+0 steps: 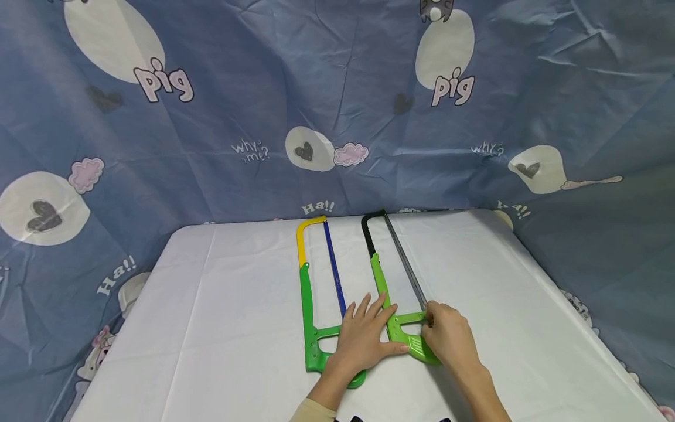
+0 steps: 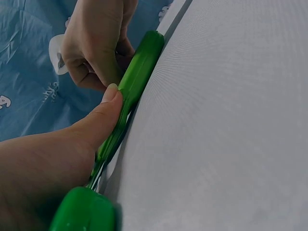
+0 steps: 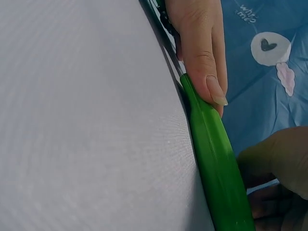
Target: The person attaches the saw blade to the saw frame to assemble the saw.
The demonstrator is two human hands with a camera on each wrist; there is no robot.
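Two hacksaws lie side by side on the white-covered table. The right one, a light green hacksaw (image 1: pixel 379 281) with a black front bow, has a grey blade (image 1: pixel 406 258). My left hand (image 1: pixel 364 337) rests with spread, straight fingers across its frame, the thumb on the handle (image 3: pixel 216 168). The fingers of my right hand (image 1: pixel 450 334) are curled and pinch it at the blade's rear end, beside the handle; the small part under the fingertips is hidden. The left one, a green hacksaw (image 1: pixel 307 299) with a yellow bow and blue blade (image 1: pixel 334 266), lies partly under my left hand and wrist.
White cloth covers the table (image 1: pixel 237 328), which runs back to a blue printed curtain (image 1: pixel 221 117). The curtain also hangs along the left and right sides. Both saws' front ends lie close to the table's back edge.
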